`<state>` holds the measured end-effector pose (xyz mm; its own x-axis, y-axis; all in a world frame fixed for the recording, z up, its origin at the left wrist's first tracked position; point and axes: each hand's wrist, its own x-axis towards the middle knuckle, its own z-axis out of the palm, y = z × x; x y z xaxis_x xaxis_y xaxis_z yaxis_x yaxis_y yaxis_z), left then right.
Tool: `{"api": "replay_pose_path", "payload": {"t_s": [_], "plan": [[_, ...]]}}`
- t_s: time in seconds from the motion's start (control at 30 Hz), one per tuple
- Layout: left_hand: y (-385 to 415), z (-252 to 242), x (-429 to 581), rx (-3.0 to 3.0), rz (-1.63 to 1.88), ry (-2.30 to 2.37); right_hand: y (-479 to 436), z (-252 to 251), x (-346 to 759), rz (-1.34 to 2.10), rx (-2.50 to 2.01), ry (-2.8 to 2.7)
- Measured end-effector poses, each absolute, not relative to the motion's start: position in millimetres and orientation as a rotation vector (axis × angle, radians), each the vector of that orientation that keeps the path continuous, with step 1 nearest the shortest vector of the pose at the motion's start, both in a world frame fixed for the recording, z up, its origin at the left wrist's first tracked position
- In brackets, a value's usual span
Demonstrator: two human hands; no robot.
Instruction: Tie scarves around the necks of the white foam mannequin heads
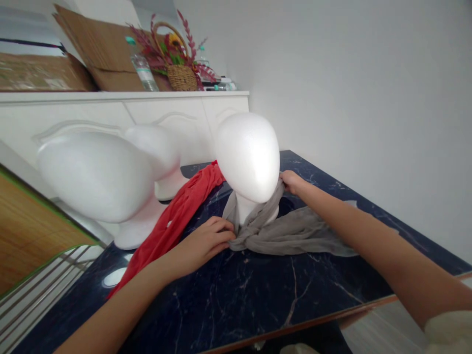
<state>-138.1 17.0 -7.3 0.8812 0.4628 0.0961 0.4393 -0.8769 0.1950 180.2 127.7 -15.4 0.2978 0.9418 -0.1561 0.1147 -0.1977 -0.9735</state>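
A white mannequin head (249, 155) stands upright on the dark marbled table (273, 290). Around its neck goes a grey scarf (295, 231), crossed at the front, with its loose end trailing to the right over the table. My left hand (214, 238) has its fingers closed on the scarf at the crossing, low and left of the neck. Right of the neck, my right hand (291, 182) pinches the scarf's loop close to the mannequin head. A red scarf (177, 211) lies stretched across the table to the left of the grey one.
Two more white mannequin heads, a near one (96, 177) and a far one (155, 147), stand at the left. Behind is a white cabinet (165, 110) bearing cardboard boxes (106, 49), a water bottle (143, 69) and a flower basket (182, 77). A wall borders the right.
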Motion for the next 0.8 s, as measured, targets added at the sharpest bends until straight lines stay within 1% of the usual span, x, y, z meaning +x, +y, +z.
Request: {"api": "replay_pose_path", "payload": {"t_s": [0.13,0.3,0.47,0.53,0.63,0.7,0.8], "plan": [[18.9,-13.8,-152.9,2.994,0.238,0.834,127.1,-22.3,186.3,0.917,-1.678,-1.041],[4.0,-18.2,-148.6,3.118,0.283,1.078,106.6,-28.7,191.5,0.834,-1.677,-1.201],[-7.6,-24.1,-138.0,3.112,0.389,1.101,60.0,-17.4,200.6,0.535,-1.641,-1.377],[-6.1,-25.5,-134.2,3.125,0.398,1.098,37.3,-14.7,194.6,0.408,-1.509,-1.569],[-1.0,-26.9,-127.5,3.184,0.414,1.086,10.1,-15.7,172.9,0.207,-1.273,-2.019],[1.7,-29.1,-123.0,3.239,0.419,1.088,0.6,-17.5,157.4,0.022,-1.232,-2.293],[3.6,-35.1,-118.9,3.318,0.427,1.080,-2.1,-18.3,145.8,-0.194,-1.218,-2.541]]}}
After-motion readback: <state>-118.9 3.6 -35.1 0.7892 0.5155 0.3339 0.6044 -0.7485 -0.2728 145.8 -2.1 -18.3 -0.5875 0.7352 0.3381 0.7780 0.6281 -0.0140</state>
